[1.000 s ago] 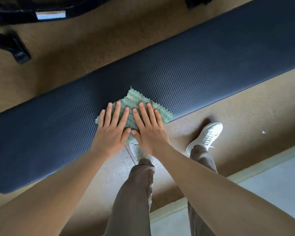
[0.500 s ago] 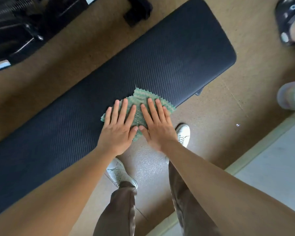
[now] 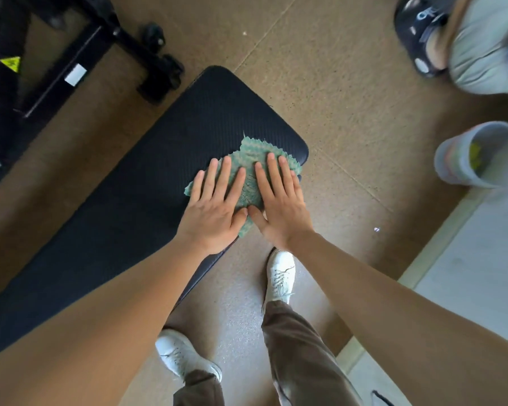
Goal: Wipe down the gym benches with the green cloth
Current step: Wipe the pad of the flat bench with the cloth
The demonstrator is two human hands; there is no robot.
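Cloth (image 3: pixel 254 155), green, flat on worktop (image 3: pixel 159 171) end, pressed under left hand (image 3: pixel 210 215) and right hand (image 3: pixel 280 212), both grips wide and flat; wiping stroke in hand; next probably needs reversing before the edge.

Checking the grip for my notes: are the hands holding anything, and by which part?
Nothing is gripped. The left hand and right hand lie flat, fingers straight, pressing the green cloth down on the bench near its end.

Soft, even daylight with faint shadows; wide-angle bending at the edges; motion blur smears the top-right corner.
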